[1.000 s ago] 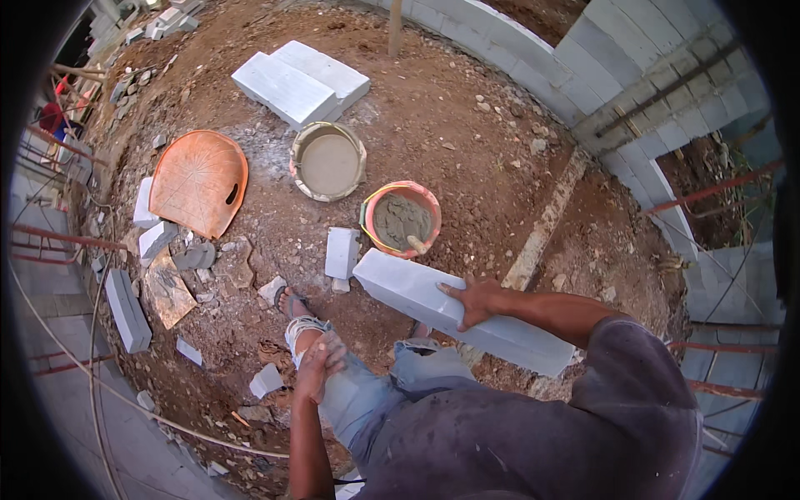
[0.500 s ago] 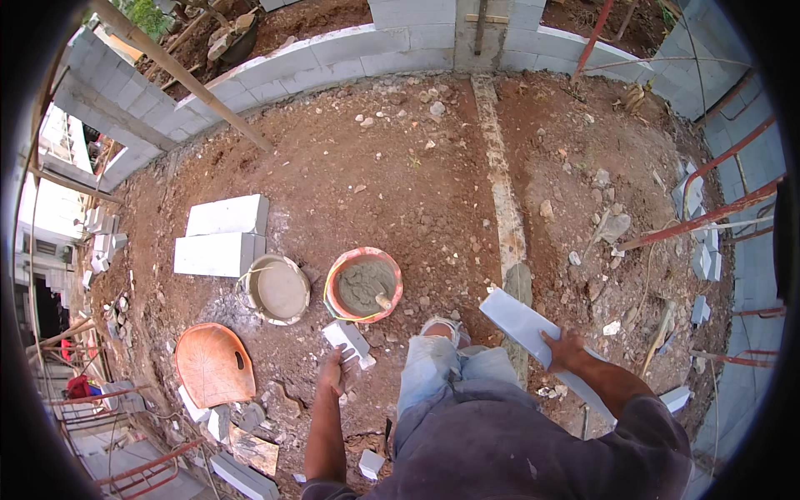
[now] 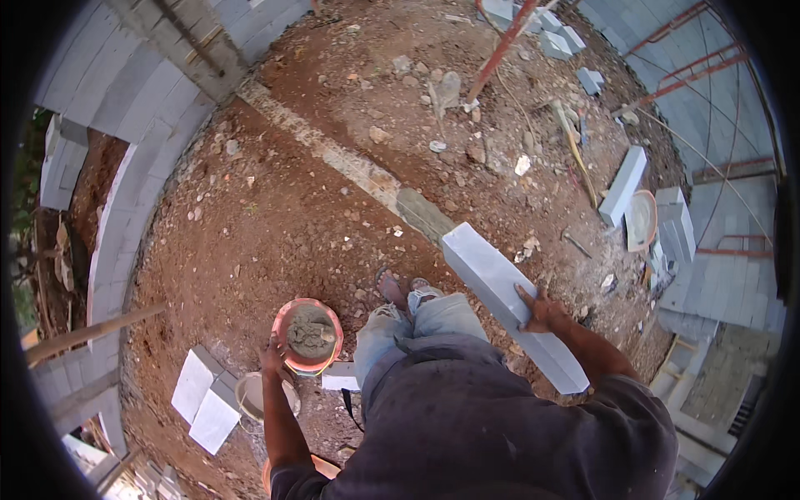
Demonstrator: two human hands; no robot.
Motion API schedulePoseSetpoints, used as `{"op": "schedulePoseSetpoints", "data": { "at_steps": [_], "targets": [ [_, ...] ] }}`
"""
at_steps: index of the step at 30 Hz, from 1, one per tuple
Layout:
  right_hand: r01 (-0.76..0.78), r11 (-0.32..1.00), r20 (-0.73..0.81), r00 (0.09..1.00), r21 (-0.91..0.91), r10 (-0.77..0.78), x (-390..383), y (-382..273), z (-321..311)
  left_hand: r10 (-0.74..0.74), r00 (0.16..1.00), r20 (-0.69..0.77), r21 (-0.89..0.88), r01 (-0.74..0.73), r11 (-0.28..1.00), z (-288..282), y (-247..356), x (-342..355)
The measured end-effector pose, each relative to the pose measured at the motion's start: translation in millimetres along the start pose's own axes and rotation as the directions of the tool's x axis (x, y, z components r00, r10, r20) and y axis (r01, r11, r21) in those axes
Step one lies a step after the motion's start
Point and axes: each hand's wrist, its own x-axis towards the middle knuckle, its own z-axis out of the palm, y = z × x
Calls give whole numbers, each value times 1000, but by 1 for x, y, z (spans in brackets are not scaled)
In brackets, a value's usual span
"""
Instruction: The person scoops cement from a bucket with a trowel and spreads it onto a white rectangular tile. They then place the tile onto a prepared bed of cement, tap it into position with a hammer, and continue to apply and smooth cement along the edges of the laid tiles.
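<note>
My right hand (image 3: 543, 312) grips a long pale lightweight concrete block (image 3: 500, 279) by its edge, fingers over the top face and thumb out of sight. The block slants from the end of a grey mortar strip (image 3: 425, 215) toward my right side. At the left, my left hand (image 3: 272, 356) has its fingers curled at the rim of an orange bucket (image 3: 282, 317). Grey mortar (image 3: 310, 331) fills part of this bucket. Just behind it stands a pale pail (image 3: 252, 397), partly covered by my left forearm. A small white block piece (image 3: 339, 377) lies beside the bucket.
Two white blocks (image 3: 197, 385) lie at the lower left. A red metal pole (image 3: 502, 52) slants down at the far side, with rubble near its foot. Another block (image 3: 623, 185) and a mortar pan (image 3: 641, 220) are by the right wall. A wooden pole (image 3: 92, 333) juts in from the left.
My view and body have turned to the right. My left hand has gone from the small block piece to the orange bucket's rim. The long block has stayed in my right hand.
</note>
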Motion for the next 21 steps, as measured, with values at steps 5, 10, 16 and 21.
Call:
{"op": "schedulePoseSetpoints", "data": {
  "at_steps": [5, 10, 16, 21],
  "targets": [
    [11, 980, -71, 997, 198, 3, -6, 47, 91, 34, 981, 190, 404, -110, 908, 44, 61, 7],
    [-34, 960, -44, 998, 279, 48, -2, 69, 148, 277, 710, 648, 617, -702, 356, 254, 130, -68],
    [70, 952, -171, 985, 299, -19, 32, 89, 177, -63, 371, 927, 355, -918, -177, 499, 129, -193],
    [143, 948, -232, 970, 284, -77, 45, 108, 186, -246, 199, 949, 39, -846, -531, 589, 95, -202]
  ]
}}
